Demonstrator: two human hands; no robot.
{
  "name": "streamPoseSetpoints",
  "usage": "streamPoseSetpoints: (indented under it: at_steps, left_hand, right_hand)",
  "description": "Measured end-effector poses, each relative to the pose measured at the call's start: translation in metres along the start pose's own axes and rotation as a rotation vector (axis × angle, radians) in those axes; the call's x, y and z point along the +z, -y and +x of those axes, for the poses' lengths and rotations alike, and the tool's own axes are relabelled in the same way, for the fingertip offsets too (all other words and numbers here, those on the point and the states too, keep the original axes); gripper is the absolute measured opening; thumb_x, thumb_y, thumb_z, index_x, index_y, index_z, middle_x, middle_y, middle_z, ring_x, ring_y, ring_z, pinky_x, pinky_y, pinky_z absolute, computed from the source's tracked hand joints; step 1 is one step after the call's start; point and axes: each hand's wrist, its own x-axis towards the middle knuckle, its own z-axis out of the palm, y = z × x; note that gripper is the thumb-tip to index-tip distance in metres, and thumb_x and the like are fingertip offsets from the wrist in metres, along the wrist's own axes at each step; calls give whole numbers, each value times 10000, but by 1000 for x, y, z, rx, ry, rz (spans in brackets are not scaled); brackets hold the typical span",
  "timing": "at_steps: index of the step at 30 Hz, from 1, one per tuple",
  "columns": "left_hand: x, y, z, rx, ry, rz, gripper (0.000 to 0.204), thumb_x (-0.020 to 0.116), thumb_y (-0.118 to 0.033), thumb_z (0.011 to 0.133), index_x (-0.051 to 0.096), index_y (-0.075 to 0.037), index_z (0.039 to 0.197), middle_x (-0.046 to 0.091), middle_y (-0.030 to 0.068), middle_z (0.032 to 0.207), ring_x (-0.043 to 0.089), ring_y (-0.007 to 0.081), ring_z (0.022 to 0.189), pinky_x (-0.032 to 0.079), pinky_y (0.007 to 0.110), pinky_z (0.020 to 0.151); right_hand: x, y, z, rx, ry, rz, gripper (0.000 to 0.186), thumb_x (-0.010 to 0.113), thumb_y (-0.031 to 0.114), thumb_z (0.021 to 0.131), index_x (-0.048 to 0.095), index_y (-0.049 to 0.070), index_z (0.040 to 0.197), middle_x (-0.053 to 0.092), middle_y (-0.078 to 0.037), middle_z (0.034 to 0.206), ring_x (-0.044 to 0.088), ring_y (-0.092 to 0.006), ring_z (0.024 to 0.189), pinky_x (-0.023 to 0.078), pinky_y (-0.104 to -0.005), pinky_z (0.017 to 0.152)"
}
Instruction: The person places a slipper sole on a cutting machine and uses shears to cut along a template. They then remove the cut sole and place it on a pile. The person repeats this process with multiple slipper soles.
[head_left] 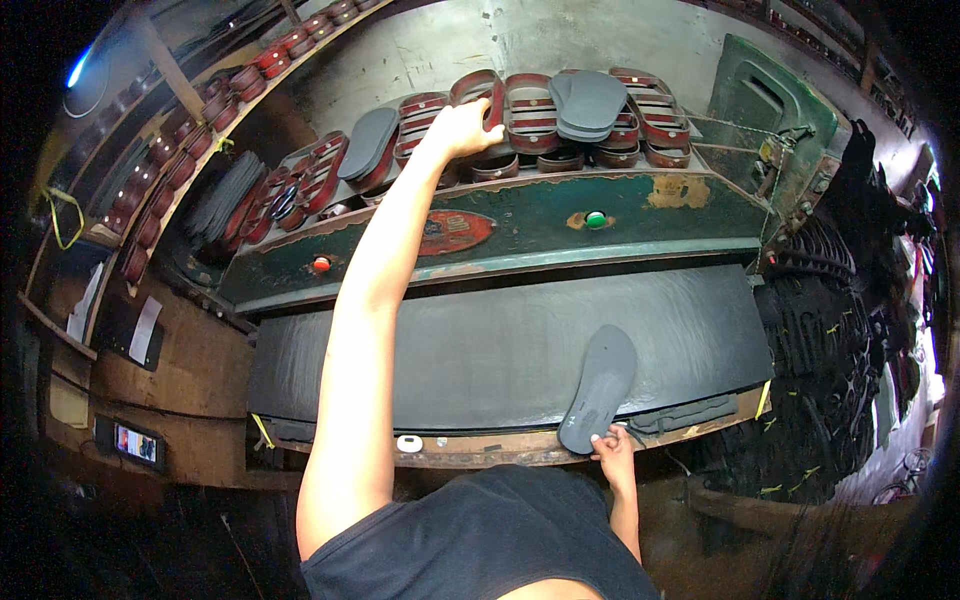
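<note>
My left arm stretches far forward across the machine. Its hand [465, 130] is closed on the near end of a red sole-shaped cutting die [478, 84] in the row on top of the machine; part of the grip is hidden behind the hand. Close to my body, my right hand [615, 455] pinches the heel end of a grey shoe sole [604, 375]. That sole extends away from me over the dark cutting pad [480, 340]. Right of my left hand, several grey soles [588, 104] are stacked on the dies. Another grey sole [369, 143] rests on dies to the left.
A green machine beam [540, 215] with a red button [321, 264] and a green button [596, 220] spans behind the pad. Shelves of red dies [220, 105] line the left. A phone [138, 444] lies at lower left. Dark offcut sheets [825, 350] hang at right.
</note>
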Motion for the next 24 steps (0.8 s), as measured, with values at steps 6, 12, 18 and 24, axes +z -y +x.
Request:
streamPoseSetpoints:
  at_steps: [6, 12, 18, 24]
  left_hand:
    - [0, 8, 29, -28, -86, 68, 592, 576, -469, 884, 618, -39, 1289, 675, 216, 1207, 631, 357, 1156, 416, 482, 1050]
    - [21, -4, 14, 18, 75, 277, 558, 564, -502, 919, 610, -66, 1265, 673, 175, 1212, 620, 307, 1171, 416, 496, 1002]
    - [12, 8, -20, 124, -271, 193, 460, 601, -445, 935, 634, -118, 1257, 636, 150, 1184, 599, 319, 1134, 439, 480, 986]
    - [-35, 67, -74, -547, -336, 479, 631, 702, -490, 833, 578, -49, 1266, 573, 205, 1234, 572, 387, 1166, 462, 586, 923]
  right_hand:
    - [-5, 2, 17, -44, 4, -21, 486, 703, 137, 926, 464, -39, 1311, 690, -91, 915, 657, -146, 784, 552, -284, 653]
    - [-15, 5, 6, 59, -14, 22, 442, 689, 115, 932, 482, -27, 1296, 670, -58, 838, 647, -135, 773, 551, -290, 668]
    - [-16, 3, 16, -25, 9, 90, 409, 714, 121, 919, 518, -35, 1242, 672, -44, 797, 629, -102, 727, 541, -262, 621]
    - [-7, -6, 26, -38, 19, 176, 337, 709, 119, 923, 473, 19, 1142, 540, 9, 743, 568, -83, 666, 595, -284, 560]
